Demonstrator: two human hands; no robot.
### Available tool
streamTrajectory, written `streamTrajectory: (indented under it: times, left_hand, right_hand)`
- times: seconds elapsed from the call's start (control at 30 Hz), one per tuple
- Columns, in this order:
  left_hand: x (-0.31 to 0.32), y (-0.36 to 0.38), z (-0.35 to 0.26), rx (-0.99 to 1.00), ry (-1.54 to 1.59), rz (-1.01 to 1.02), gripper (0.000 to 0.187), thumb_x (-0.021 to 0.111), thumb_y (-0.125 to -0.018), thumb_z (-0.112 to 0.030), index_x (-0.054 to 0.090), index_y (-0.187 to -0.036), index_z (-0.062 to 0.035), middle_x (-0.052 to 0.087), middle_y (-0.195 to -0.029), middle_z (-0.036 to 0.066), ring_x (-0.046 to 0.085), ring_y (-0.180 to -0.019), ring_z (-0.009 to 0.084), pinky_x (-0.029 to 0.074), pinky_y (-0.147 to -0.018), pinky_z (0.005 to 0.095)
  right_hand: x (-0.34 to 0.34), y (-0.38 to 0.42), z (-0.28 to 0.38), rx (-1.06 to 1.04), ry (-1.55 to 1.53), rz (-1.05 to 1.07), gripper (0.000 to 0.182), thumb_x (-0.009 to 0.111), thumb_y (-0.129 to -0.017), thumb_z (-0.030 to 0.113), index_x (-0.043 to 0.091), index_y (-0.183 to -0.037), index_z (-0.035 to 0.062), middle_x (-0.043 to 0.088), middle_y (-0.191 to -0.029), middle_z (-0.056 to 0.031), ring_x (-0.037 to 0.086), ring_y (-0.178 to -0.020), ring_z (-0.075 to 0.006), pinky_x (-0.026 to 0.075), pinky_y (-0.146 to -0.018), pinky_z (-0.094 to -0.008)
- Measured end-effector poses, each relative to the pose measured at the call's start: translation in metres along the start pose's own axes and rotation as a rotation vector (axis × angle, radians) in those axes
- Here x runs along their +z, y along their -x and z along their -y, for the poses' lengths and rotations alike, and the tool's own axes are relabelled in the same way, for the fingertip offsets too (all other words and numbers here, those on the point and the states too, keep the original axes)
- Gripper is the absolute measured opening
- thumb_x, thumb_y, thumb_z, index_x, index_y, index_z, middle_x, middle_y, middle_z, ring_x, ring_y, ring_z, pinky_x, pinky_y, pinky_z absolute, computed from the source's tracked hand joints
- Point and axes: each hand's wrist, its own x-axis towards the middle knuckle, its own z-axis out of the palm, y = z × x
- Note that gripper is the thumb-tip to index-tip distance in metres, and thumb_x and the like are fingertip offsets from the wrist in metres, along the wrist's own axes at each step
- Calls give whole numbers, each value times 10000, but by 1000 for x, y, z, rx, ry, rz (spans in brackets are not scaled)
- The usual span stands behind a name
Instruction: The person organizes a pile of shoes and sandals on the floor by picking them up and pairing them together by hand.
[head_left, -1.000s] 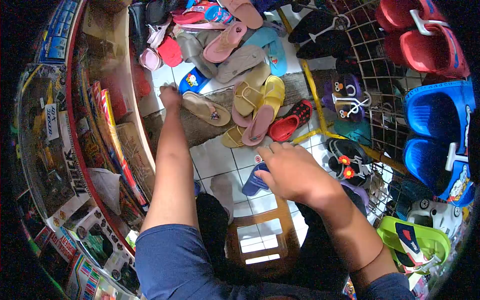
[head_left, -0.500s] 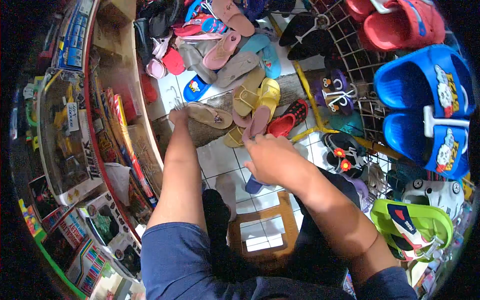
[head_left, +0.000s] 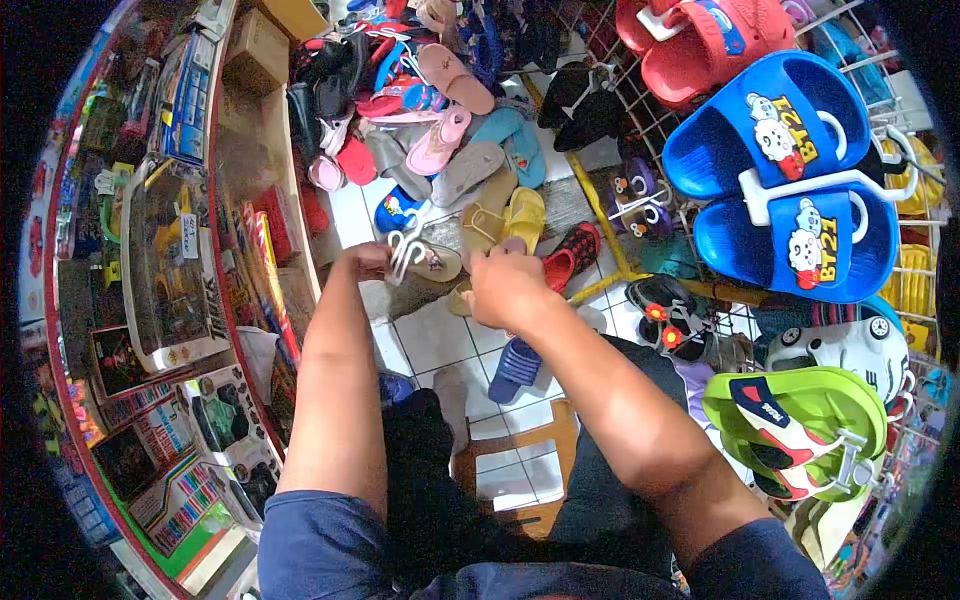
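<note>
My left hand is closed around white plastic shoe hangers, which point up and right over a beige sandal. My right hand has its fingers curled on a mauve slipper; only a small end of it shows past the knuckles, the rest being hidden. Just beyond lie a yellow sandal and a tan sandal. To the right is a red and black clog. Navy slippers rest on the tiles below my right hand.
A heap of sandals covers the floor ahead. On the right, a wire rack holds blue slides and green slippers. A glass-fronted cabinet runs along the left. A wooden stool is beneath me.
My left hand has come right and nearer my right hand, bringing the white hangers with it. My right hand has shifted slightly left, covering more of the mauve slipper. The view has tilted.
</note>
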Motion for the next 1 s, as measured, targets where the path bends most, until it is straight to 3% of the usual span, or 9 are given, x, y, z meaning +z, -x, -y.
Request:
streamTrajectory:
  times: [0.17, 0.2, 0.37, 0.43, 0.47, 0.53, 0.63, 0.87, 1.0]
  left_hand:
    - [41, 37, -66, -111, -675, 387, 293, 607, -701, 16, 662, -985, -34, 658, -950, 17, 568, -840, 128, 487, -731, 278]
    - [79, 70, -104, -43, -1141, 342, 304, 625, -693, 16, 660, -991, -27, 668, -952, 8, 554, -856, 128, 472, -731, 272]
    - [133, 80, -102, 215, -727, 380, 221, 669, -685, 10, 674, -906, -1, 674, -866, -3, 570, -785, 124, 460, -754, 288]
    - [132, 54, -83, 224, -504, 393, 196, 681, -689, 5, 679, -885, 14, 677, -846, 8, 575, -772, 124, 461, -753, 288]
    - [128, 43, -74, 237, -411, 576, 173, 691, -700, -6, 685, -871, 24, 680, -833, 14, 583, -770, 123, 466, -743, 289]
    - [127, 42, -73, 174, -302, 747, 135, 697, -742, -31, 702, -861, 31, 688, -811, 21, 599, -754, 118, 481, -703, 285]
    - [129, 41, -69, 140, -266, 786, 126, 696, -737, -19, 701, -851, 35, 690, -820, 29, 606, -737, 112, 487, -672, 279]
    - [146, -4, -8, 182, -225, 774, 304, 732, -703, -108, 663, -965, 31, 681, -928, 71, 610, -799, 144, 488, -723, 309]
    - [179, 20, -21, 153, -195, 840, 246, 710, -732, -154, 648, -884, 29, 658, -849, 69, 602, -770, 154, 486, -710, 323]
  right_hand:
    - [8, -2, 15, 77, -58, -149, 833, 671, -797, 361, 278, -1404, -51, 527, -1190, -284, 584, -1029, -399, 501, -845, -446]
    - [17, -5, 18, 88, 15, -231, 872, 674, -795, 338, 222, -1442, -33, 478, -1241, -296, 598, -1014, -391, 499, -850, -444]
    - [12, -4, 26, 92, 18, -55, 865, 668, -794, 254, 190, -1470, 4, 494, -1300, -258, 612, -1050, -361, 528, -796, -447]
    - [-10, 7, 29, 47, -75, 129, 658, 654, -795, 208, 422, -1385, 31, 630, -1173, -172, 660, -970, -325, 553, -716, -437]
    - [-6, 5, 30, 47, -79, 131, 658, 654, -795, 208, 422, -1385, 31, 630, -1173, -172, 660, -970, -325, 553, -716, -437]
    - [0, -1, 33, -70, 10, 162, 371, 637, -799, 180, 655, -1155, 78, 710, -993, -87, 693, -867, -279, 560, -669, -417]
    - [7, 3, 37, -159, 41, 157, 200, 637, -798, 178, 733, -957, 105, 716, -982, -71, 699, -851, -248, 561, -655, -399]
    - [5, 13, 46, -87, 108, 208, 256, 649, -798, 179, 725, -1039, 136, 698, -1068, -32, 685, -902, -230, 556, -648, -438]
    - [-1, 13, 53, 6, -26, 359, 272, 663, -789, 167, 721, -1054, 136, 692, -1090, -29, 672, -942, -241, 548, -689, -476]
